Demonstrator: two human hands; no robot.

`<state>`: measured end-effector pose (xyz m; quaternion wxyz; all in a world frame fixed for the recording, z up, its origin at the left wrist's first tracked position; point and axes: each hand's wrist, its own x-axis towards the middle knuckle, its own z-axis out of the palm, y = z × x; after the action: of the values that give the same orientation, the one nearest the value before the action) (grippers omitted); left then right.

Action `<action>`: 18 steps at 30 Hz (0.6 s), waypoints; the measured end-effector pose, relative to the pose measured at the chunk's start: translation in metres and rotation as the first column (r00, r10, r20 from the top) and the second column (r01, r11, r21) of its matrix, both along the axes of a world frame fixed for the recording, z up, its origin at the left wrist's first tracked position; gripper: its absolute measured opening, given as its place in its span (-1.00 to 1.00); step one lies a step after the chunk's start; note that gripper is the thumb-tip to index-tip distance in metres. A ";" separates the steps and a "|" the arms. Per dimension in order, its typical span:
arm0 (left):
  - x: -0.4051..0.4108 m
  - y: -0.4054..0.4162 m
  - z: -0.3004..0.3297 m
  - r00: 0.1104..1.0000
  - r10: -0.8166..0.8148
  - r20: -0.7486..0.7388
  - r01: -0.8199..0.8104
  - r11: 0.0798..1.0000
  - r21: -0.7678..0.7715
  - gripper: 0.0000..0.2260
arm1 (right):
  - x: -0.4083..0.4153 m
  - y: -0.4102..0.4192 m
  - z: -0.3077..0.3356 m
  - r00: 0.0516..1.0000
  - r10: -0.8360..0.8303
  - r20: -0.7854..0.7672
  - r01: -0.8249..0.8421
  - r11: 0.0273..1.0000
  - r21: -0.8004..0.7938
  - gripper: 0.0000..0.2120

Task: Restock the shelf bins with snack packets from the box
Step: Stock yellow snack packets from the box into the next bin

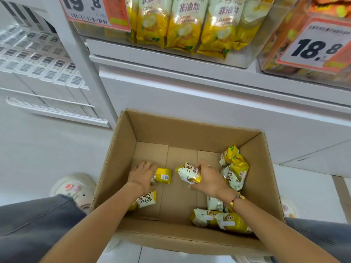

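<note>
Already the clear shelf bin (pixel 245 61) at the top centre of the frame stands well filled with upright yellow-and-white snack packets (pixel 182 25), so I judge the restock far along. Below it, in the lower middle, the cardboard box (pixel 117 158) is mostly bare floor, with only about ten loose packets (pixel 235 171) left, most heaped along its right side and lower right corner; those remain to be moved. Both hands are down inside. The left hand (pixel 141 175) curls over a packet (pixel 163 175) lying barcode side up, long axis running left to right across the frame. The right hand (pixel 208 178) grips another packet (pixel 189 172), tilted, its long axis slanting from upper left to lower right.
</note>
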<state>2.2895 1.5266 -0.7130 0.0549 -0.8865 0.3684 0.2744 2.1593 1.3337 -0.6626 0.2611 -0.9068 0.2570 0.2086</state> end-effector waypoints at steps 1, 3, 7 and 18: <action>-0.002 -0.003 -0.004 1.000 -0.012 -0.008 0.012 1.000 0.006 -0.27 | 0.001 -0.002 -0.001 1.000 -0.026 0.009 0.026 0.999 0.030 -0.36; -0.007 -0.009 -0.012 1.000 -0.007 0.031 0.006 0.999 0.043 -0.31 | 0.003 -0.007 -0.002 0.999 -0.037 0.019 0.035 0.996 0.083 -0.33; -0.013 -0.016 -0.014 0.995 -0.031 0.097 0.026 0.998 0.052 -0.41 | 0.004 -0.017 0.005 0.997 0.061 0.047 -0.065 0.995 0.080 -0.16; 0.016 -0.031 0.098 0.148 0.214 -0.965 -0.851 0.526 -0.013 -0.62 | 0.005 -0.027 0.044 0.960 -0.228 0.162 0.166 0.931 0.326 -0.42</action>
<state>2.3050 1.4955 -0.6148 -0.5283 -0.6289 0.0282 0.5697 2.1642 1.3068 -0.6189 0.4437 -0.8403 0.2839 0.1281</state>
